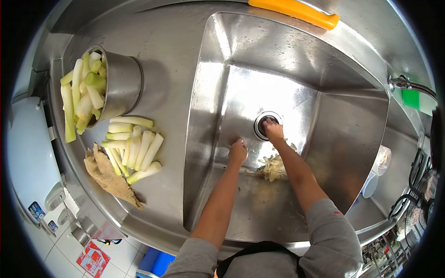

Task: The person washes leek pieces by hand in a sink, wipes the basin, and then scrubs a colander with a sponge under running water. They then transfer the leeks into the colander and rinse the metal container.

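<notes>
Down in the steel sink (296,109), my right hand (273,130) reaches into the round drain (260,126); its fingertips are hidden in the dark opening, and whether they hold anything does not show. My left hand (238,151) is closed just left of the drain, above the sink floor, and what it holds, if anything, is too small to make out. A pile of pale, wet vegetable scraps (272,167) lies near the drain, partly behind my right forearm.
Leek pieces (139,147) lie on the left counter beside a metal pot (121,83) full of more leeks. A brown cloth (110,177) is near the counter edge. An orange-handled tool (296,11) rests behind the sink; a faucet (401,83) is at right.
</notes>
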Demonstrator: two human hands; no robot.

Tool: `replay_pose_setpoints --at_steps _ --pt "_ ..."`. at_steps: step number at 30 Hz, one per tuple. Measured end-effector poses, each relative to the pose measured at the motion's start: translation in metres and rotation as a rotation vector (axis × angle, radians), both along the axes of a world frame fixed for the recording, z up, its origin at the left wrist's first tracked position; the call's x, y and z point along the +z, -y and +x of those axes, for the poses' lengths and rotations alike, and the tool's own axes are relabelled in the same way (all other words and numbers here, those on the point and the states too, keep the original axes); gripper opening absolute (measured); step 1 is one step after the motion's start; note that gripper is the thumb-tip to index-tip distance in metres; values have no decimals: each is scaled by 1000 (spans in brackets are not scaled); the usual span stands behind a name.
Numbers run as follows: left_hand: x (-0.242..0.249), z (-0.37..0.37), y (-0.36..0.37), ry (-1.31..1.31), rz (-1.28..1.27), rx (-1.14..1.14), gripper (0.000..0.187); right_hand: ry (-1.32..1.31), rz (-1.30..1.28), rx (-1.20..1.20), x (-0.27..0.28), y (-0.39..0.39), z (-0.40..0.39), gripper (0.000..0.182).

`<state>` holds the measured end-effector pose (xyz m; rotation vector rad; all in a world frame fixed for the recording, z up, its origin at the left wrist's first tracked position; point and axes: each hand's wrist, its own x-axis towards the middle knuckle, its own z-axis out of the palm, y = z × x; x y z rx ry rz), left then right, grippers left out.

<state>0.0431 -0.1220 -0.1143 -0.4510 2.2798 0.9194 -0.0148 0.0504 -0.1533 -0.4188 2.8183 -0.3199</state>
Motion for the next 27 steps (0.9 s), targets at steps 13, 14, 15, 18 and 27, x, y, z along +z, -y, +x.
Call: replay_pose_setpoints --at_steps 13,14,15,18,27 --pt "-5 42 -50 -73 -104 -178 41 579 -131 240 59 -51 57 15" --pt "4 48 -66 55 85 -360 50 559 -185 152 67 -51 58 15" --pt "16 50 -79 182 275 -543 59 537 -242 62 73 -49 57 14" --pt "50 40 -94 474 373 -516 62 198 -316 -274 51 -45 40 12" --pt "33 1 5 -60 -262 -114 28 363 -177 192 71 -43 109 19"
